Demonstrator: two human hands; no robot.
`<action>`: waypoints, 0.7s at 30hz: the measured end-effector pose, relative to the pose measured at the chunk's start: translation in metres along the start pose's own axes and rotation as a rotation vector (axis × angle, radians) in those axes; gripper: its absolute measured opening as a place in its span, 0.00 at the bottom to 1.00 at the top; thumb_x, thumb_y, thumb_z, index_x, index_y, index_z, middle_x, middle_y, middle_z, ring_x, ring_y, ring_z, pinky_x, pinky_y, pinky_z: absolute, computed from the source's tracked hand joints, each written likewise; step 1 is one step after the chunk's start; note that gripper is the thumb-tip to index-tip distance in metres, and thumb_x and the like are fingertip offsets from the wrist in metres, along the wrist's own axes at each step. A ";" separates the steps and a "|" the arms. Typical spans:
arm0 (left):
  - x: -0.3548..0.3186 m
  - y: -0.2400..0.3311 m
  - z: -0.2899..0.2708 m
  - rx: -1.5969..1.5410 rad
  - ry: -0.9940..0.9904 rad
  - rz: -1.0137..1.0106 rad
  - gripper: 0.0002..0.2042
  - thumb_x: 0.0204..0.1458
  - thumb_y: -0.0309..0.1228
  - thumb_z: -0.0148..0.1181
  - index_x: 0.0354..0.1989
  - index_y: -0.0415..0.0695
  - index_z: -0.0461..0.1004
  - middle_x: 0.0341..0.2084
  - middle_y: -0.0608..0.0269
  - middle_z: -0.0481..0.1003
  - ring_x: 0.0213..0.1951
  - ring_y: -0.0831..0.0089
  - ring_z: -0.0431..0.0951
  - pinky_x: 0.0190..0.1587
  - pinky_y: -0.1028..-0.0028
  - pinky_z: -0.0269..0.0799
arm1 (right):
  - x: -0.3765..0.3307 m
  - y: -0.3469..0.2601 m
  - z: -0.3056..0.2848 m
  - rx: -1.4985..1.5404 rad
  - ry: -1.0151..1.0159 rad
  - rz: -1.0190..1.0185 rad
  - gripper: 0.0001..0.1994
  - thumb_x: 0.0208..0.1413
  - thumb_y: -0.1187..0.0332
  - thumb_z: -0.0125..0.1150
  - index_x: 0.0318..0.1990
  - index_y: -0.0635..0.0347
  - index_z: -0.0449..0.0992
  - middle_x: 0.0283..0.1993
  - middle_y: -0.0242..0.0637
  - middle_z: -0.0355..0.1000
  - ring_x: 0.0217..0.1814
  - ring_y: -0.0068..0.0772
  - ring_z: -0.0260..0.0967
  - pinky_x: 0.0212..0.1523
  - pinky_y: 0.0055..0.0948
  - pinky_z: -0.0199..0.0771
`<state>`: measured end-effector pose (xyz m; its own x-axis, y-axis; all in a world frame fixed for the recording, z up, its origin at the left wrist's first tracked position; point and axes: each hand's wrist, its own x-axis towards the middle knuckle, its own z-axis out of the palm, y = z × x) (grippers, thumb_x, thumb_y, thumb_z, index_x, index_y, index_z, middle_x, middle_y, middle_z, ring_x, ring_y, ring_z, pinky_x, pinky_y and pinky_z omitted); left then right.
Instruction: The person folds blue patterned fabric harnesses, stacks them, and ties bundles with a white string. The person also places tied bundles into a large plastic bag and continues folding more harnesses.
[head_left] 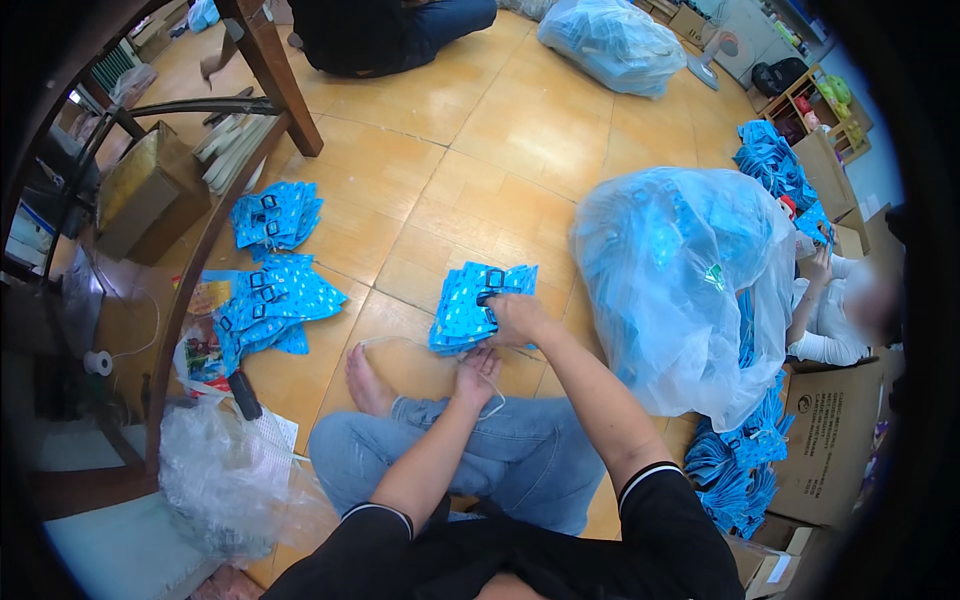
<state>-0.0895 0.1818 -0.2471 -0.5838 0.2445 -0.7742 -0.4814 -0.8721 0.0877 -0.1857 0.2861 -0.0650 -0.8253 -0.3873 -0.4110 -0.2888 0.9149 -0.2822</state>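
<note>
A stack of blue patterned fabric-like pieces point(462, 305) with black buckle-like parts lies on the floor in front of my folded legs. My right hand point(517, 320) is closed on its right side, with the fingertips at the black parts. Just below the stack's near edge is my left hand point(478, 374), its fingers partly bent around a thin pale string point(497, 402). The string crosses that hand, hangs toward my lap and also stretches left toward my bare foot point(370, 382). What lies under the right fingers is hidden.
Two similar blue piles point(275, 300) lie at left, beside a wooden frame point(285, 80). A large clear bag point(680, 290) of blue pieces stands at right, near a cardboard box point(828, 440) and another person point(835, 310). Crumpled plastic point(225, 470) lies at lower left.
</note>
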 end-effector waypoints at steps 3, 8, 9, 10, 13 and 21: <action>0.010 -0.008 0.001 -0.037 -0.194 0.025 0.12 0.56 0.27 0.44 0.46 0.42 0.70 0.50 0.59 0.71 0.54 0.65 0.69 0.63 0.59 0.59 | 0.015 0.008 0.003 0.004 -0.165 0.027 0.36 0.32 0.43 0.72 0.44 0.63 0.75 0.46 0.50 0.75 0.50 0.46 0.73 0.49 0.41 0.73; 0.012 -0.014 0.018 -0.123 -0.119 0.017 0.12 0.58 0.31 0.42 0.47 0.44 0.68 0.47 0.59 0.71 0.54 0.65 0.68 0.63 0.60 0.58 | 0.040 0.025 0.008 0.116 -0.374 0.043 0.44 0.29 0.42 0.73 0.54 0.61 0.72 0.53 0.53 0.72 0.56 0.48 0.69 0.55 0.40 0.69; 0.011 -0.014 0.024 -0.135 -0.071 0.000 0.13 0.59 0.33 0.42 0.48 0.44 0.68 0.46 0.60 0.70 0.54 0.65 0.68 0.63 0.60 0.58 | 0.044 0.028 0.009 0.152 -0.410 0.035 0.45 0.29 0.41 0.73 0.55 0.61 0.71 0.54 0.53 0.71 0.57 0.48 0.68 0.56 0.39 0.68; 0.010 -0.014 0.030 -0.146 -0.001 -0.021 0.13 0.59 0.34 0.42 0.49 0.44 0.67 0.46 0.60 0.70 0.55 0.65 0.67 0.63 0.60 0.58 | 0.047 0.031 0.008 0.173 -0.436 0.030 0.46 0.29 0.40 0.73 0.56 0.61 0.70 0.56 0.52 0.70 0.59 0.48 0.67 0.57 0.38 0.67; 0.007 -0.016 0.048 -0.134 0.071 0.058 0.13 0.59 0.37 0.42 0.48 0.45 0.67 0.48 0.59 0.69 0.55 0.66 0.66 0.64 0.60 0.55 | 0.050 0.035 0.003 0.228 -0.461 0.031 0.47 0.31 0.40 0.73 0.59 0.61 0.69 0.59 0.49 0.68 0.61 0.45 0.65 0.60 0.36 0.65; -0.011 0.020 0.037 0.347 -0.092 0.306 0.09 0.53 0.32 0.45 0.41 0.47 0.66 0.31 0.64 0.72 0.29 0.72 0.73 0.31 0.73 0.68 | 0.031 0.039 -0.016 1.000 -0.484 0.088 0.31 0.48 0.49 0.68 0.57 0.56 0.71 0.53 0.35 0.74 0.51 0.28 0.72 0.53 0.29 0.71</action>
<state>-0.1164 0.1773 -0.2137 -0.7808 0.0483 -0.6229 -0.4590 -0.7208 0.5194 -0.2307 0.3118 -0.0749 -0.4848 -0.5288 -0.6966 0.4623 0.5212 -0.7174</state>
